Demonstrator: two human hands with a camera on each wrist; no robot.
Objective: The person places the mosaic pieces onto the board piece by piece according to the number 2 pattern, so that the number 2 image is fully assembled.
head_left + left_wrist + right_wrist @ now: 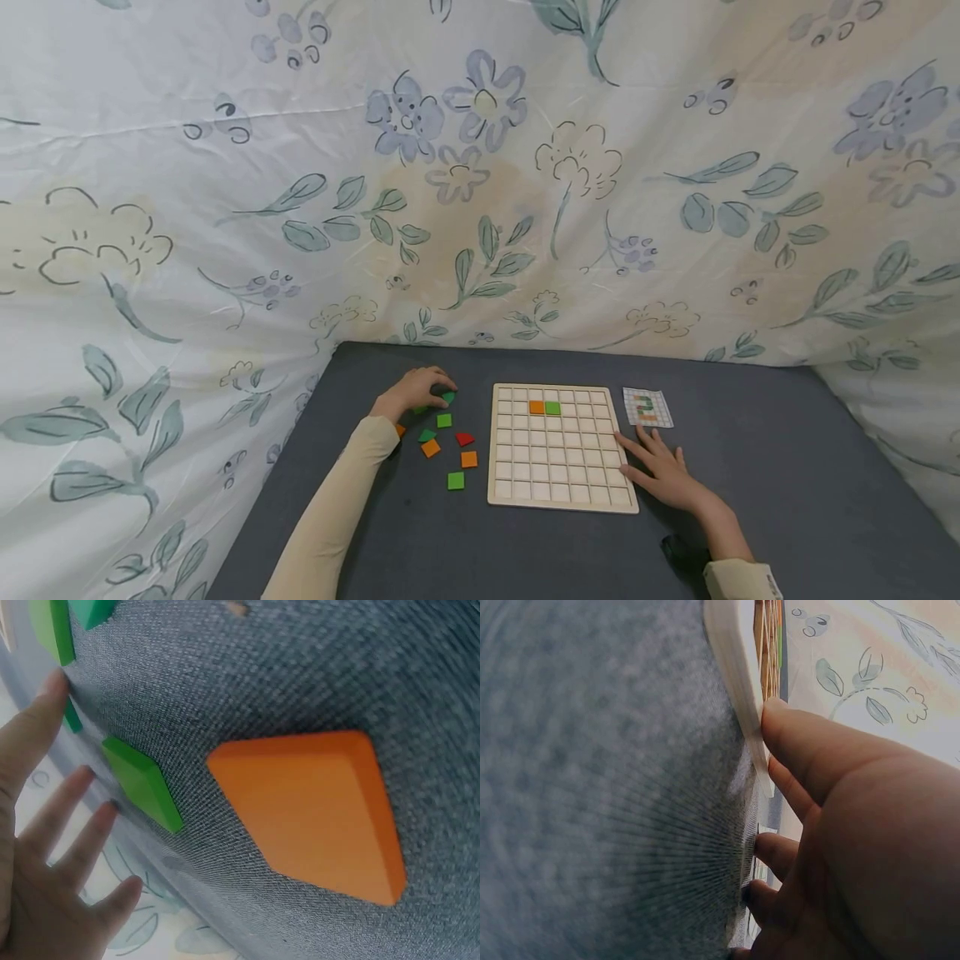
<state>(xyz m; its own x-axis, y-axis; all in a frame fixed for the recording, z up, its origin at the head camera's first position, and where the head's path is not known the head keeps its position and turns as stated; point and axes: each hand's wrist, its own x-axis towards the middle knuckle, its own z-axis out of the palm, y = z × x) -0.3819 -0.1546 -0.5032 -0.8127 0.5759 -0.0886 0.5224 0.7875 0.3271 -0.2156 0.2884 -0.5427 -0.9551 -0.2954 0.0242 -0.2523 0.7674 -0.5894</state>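
Resting left hand (411, 392) by a dark green piece (449, 397); cannot tell if pinching it. Touching the squared board (555, 507) with right hand (666, 477), spread wide.

Toward the left edge of the surface (795, 467), the left sleeve (330, 508), long, plain and pale cream, fits closely with soft creases; the right sleeve (738, 580), also cream, bears a small whitish patch (771, 578), its markings too small to read
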